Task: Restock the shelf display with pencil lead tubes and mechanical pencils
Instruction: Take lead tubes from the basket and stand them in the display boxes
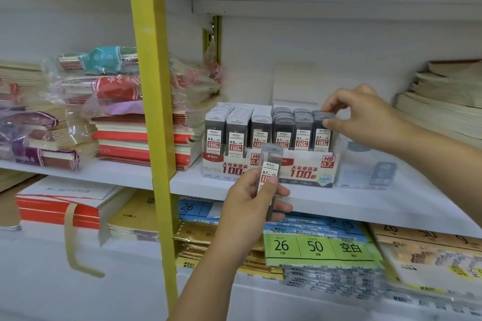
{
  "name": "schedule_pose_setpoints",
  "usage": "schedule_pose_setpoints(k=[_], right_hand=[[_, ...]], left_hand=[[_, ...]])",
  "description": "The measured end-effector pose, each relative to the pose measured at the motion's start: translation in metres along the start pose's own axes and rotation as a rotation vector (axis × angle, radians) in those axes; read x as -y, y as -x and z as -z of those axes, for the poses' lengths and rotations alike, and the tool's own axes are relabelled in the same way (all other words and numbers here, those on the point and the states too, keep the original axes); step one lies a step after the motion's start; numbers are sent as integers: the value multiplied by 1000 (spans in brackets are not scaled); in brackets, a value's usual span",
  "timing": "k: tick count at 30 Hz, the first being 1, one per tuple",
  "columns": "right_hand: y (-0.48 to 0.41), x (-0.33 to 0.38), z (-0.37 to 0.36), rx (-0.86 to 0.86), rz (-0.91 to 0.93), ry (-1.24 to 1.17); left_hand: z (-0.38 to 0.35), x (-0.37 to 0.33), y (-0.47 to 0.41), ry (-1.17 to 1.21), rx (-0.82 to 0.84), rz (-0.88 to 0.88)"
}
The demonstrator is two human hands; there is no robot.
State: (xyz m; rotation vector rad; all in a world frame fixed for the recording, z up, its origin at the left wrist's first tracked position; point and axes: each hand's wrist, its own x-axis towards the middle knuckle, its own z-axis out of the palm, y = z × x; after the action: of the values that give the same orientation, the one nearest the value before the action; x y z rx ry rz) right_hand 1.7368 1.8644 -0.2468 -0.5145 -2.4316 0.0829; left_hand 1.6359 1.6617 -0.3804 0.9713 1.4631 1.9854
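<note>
Your left hand held one 0.7 lead tube upright, thumb across its label, just in front of the two display boxes on the white shelf. Your right hand reached over the 0.7 HB box, thumb and fingertips pinching the cap of the front tube in its rightmost row. The 0.5 HB box stood just beside it on the left, packed with tubes. A clear plastic case sat just right of the 0.7 box. Red-edged notebooks lay stacked behind the yellow upright.
</note>
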Motion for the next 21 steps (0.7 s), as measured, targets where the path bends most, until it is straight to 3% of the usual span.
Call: schedule_pose_setpoints(k=[7, 10, 14, 16, 19, 21], right_hand=[[4, 5, 3, -132, 13, 278], [26, 28, 7, -264, 84, 93], [65, 66, 5, 72, 39, -374], [76, 72, 1, 157, 14, -471], [73, 64, 8, 49, -53, -564], [62, 51, 22, -124, -68, -546]], left_hand=[[2, -5, 1, -17, 26, -12], [-3, -9, 3, -38, 49, -34], [-13, -13, 6, -85, 93, -91], [-18, -15, 7, -90, 112, -92], [-23, -12, 6, -225, 14, -163], [-20, -9, 3, -514, -169, -331]])
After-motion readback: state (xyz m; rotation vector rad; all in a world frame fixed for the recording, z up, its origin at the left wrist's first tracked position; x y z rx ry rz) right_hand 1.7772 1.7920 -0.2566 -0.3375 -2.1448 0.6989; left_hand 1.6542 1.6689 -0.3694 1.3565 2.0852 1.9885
